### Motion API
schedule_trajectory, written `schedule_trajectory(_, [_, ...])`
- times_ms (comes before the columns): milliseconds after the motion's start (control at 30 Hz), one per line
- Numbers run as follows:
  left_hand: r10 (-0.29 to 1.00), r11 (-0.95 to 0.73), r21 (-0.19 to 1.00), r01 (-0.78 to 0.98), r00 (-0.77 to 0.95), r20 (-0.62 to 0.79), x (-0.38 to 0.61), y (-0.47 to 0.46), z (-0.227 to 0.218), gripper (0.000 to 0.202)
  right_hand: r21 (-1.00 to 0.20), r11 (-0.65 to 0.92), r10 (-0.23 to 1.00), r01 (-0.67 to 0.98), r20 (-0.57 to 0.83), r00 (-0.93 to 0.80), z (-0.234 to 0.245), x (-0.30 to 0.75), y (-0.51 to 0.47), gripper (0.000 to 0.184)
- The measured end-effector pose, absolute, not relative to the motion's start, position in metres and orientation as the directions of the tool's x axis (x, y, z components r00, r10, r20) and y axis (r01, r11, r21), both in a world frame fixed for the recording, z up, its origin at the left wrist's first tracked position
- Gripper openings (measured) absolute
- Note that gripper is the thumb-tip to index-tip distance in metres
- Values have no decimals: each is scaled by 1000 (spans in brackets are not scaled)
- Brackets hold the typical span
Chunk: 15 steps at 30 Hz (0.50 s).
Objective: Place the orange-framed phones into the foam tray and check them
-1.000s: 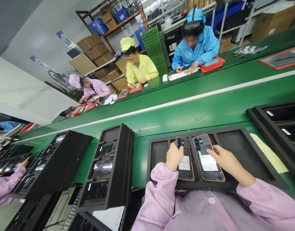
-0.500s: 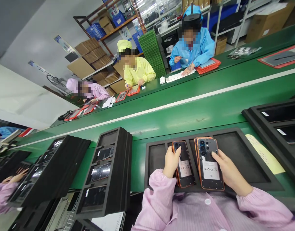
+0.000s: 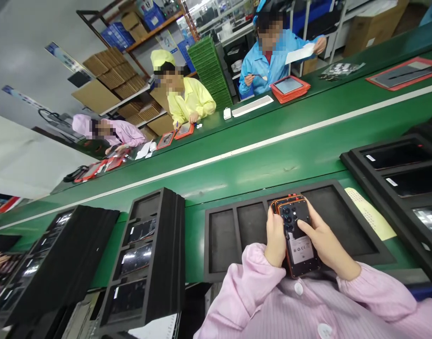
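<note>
A stack of orange-edged phone bodies (image 3: 298,235), camera lenses up and a white label showing on the top one, is held above the black foam tray (image 3: 364,245) in front of me. My left hand (image 3: 275,238) grips the stack's left side. My right hand (image 3: 320,238) wraps the right side with fingers over the top phone. The tray's pockets below look empty.
Stacks of black foam trays with dark parts stand at left (image 3: 145,263) and right (image 3: 406,179). A yellow slip (image 3: 369,219) lies by the tray. Beyond the green conveyor belt (image 3: 258,155) three people work at red trays (image 3: 290,88). Green crates (image 3: 212,70) stand behind.
The two phones lay side by side in the tray; both hands lifted them and brought them together into one stack, nearer my body. The camera view shifted left.
</note>
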State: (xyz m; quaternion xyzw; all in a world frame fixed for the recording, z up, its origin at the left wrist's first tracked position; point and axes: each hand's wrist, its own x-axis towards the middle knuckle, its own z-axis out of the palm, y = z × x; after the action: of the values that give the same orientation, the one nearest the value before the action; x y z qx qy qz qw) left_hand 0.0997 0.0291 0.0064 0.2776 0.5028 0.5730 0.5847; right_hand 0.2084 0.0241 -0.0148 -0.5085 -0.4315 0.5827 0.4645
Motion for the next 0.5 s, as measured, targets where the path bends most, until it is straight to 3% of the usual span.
schedule_trajectory(133, [998,-14,971,-238,-65,-2,93,27,11,89,-994,98,992,54,94,-80,-19,222,23,76])
schedule_trajectory(267, [960,-276,946,-168,2,281,88,29,-6,105,-934,355,913,49,335,-233,-16,229,27,75])
schedule_trajectory(367, [898,-438,890,-129,-28,439,88,28,-26,104,-895,444,870,35,422,-255,-13,227,31,63])
schedule_trajectory(500, [879,-477,877,-52,-25,477,87,26,-40,95,-886,462,871,32,447,-204,-13,222,30,45])
